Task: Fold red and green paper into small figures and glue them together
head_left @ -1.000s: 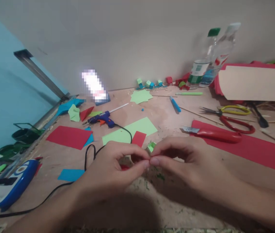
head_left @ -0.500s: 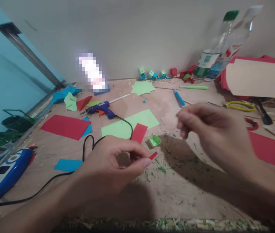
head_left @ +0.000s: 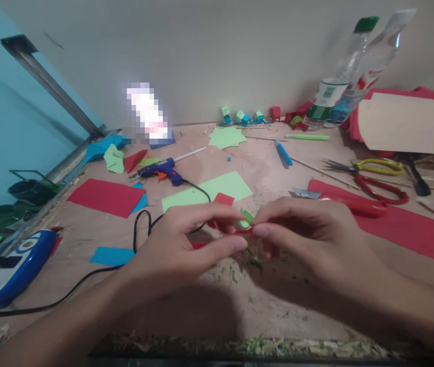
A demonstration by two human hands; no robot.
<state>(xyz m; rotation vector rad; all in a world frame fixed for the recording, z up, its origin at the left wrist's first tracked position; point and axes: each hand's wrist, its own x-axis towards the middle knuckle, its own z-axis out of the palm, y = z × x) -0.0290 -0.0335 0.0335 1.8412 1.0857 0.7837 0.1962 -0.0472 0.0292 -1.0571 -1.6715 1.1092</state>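
My right hand [head_left: 312,234] is closed, with thumb and index finger pinching one end of a narrow red paper strip [head_left: 244,231]. My left hand [head_left: 189,244] curls around the other side of the strip, its thumb and index finger slightly apart; a bit of red shows by its palm. How its hidden fingers grip the strip is hard to see. Just behind the fingertips is a small green paper box [head_left: 246,219], partly covered by them. A red paper rectangle [head_left: 224,199] lies beyond the left fingers, on a pale green sheet [head_left: 235,183].
A blue glue gun [head_left: 165,171] and its black cord lie at the left. To the right are red-handled scissors [head_left: 354,204], yellow-handled pliers [head_left: 379,165] and a red sheet [head_left: 419,229]. Plastic bottles [head_left: 327,97] and small paper figures [head_left: 241,117] stand at the back.
My right hand has moved left and down to meet the left hand, and now pinches the red strip. The scissors on the right have come into sight.
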